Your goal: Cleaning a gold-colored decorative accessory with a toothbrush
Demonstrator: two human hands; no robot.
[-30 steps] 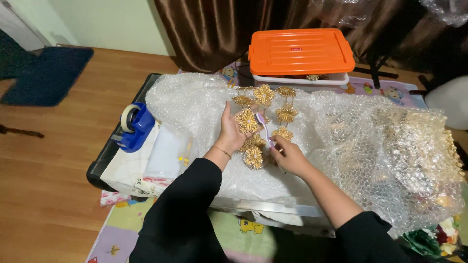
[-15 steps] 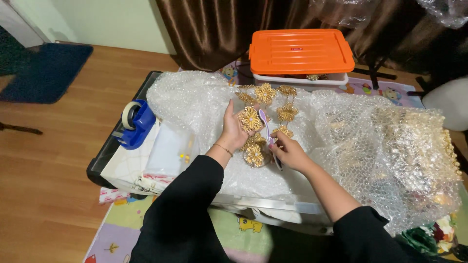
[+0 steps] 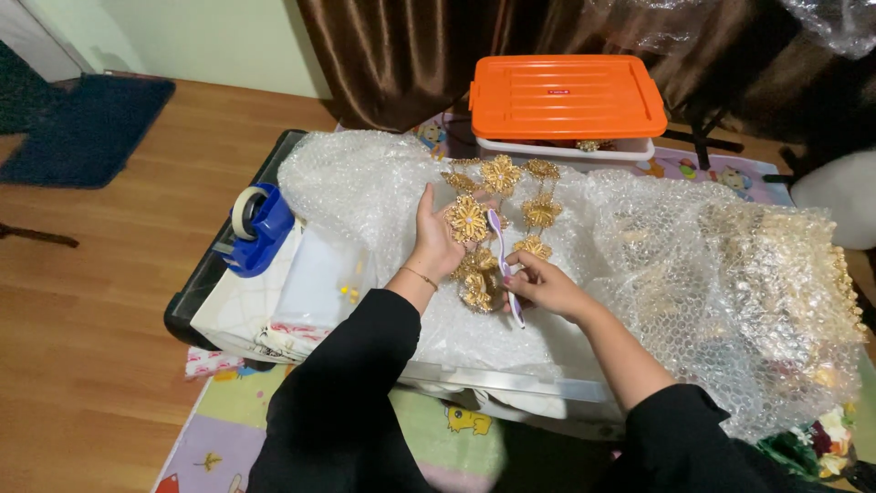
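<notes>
The gold flower ornament lies on bubble wrap near the middle of the tabletop, its lower blooms lifted in the left hand, whose grip cups one flower. The right hand pinches a slim white-and-purple tool against the chain. A hard tug could bend the thin petals or snap a link (they look delicate), and the tool's tip could snag the wrap. A blue tape dispenser sits at the left edge, an orange-lidded box beyond the far edge.
</notes>
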